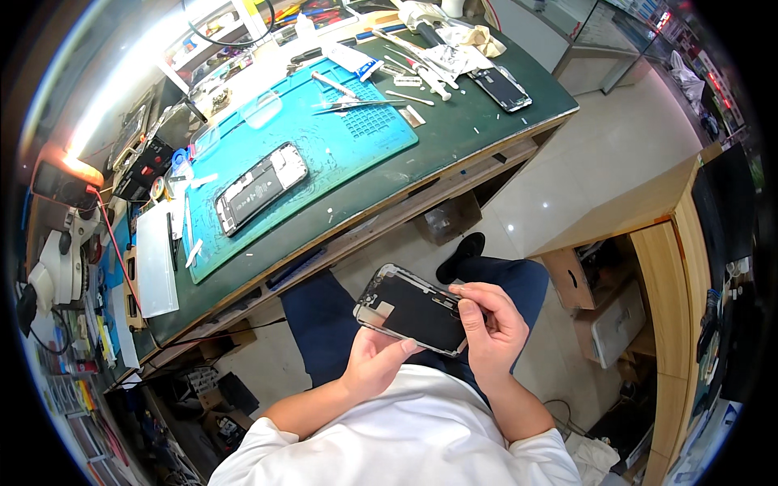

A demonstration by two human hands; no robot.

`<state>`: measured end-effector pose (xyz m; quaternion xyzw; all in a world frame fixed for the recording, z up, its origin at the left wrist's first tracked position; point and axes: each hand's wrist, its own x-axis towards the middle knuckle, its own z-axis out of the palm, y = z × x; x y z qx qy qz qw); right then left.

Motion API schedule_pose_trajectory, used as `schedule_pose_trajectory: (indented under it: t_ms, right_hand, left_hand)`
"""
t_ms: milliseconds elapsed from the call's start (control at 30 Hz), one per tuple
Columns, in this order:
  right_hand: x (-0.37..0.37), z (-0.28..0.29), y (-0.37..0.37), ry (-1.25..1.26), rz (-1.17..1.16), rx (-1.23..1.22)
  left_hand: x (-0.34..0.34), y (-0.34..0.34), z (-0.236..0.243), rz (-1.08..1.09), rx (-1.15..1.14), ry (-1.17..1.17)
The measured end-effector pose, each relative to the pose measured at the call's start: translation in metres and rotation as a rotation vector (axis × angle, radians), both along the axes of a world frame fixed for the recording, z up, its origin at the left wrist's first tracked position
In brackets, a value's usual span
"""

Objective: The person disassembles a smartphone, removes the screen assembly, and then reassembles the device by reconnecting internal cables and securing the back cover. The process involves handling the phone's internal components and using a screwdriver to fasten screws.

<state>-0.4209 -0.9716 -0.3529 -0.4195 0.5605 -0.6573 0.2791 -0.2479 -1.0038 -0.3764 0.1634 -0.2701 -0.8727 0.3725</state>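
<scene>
Between both hands (pixel 429 332), over the lap, a detached phone screen (pixel 413 310)

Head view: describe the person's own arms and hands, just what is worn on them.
Both hands, the left hand and the right hand, are bare: no gloves, and no rings or watch show. The forearms are bare as well. White short sleeves of a white shirt end near the elbows. No cables or markings show.

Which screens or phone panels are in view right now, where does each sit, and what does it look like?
Phone screen panel: held in both hands over the lap, back side up, black with metal rim.
Opened phone body: on the blue mat, dark insides showing.
Black phone screen: on the green bench top, far right.
</scene>
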Motion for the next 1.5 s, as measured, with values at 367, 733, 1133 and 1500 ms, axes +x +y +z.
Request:
schedule_pose_trajectory:
  t_ms: [367,733,1133,1500]
  right_hand:
    - [-0.012,0.0,0.007,-0.233,0.138,0.086]
    - [-0.016,0.002,0.01,-0.369,0.202,0.135]
    - [-0.015,0.003,0.007,-0.08,0.121,0.172]
    - [-0.016,0.006,0.007,0.018,0.139,0.181]
  left_hand:
    - [-0.001,0.002,0.0,0.023,0.035,-0.029]
    - [-0.003,0.001,-0.001,0.072,0.026,-0.037]
    - [-0.003,0.0,0.001,0.073,0.052,-0.131]
    - [-0.004,0.002,0.0,0.104,0.083,-0.143]
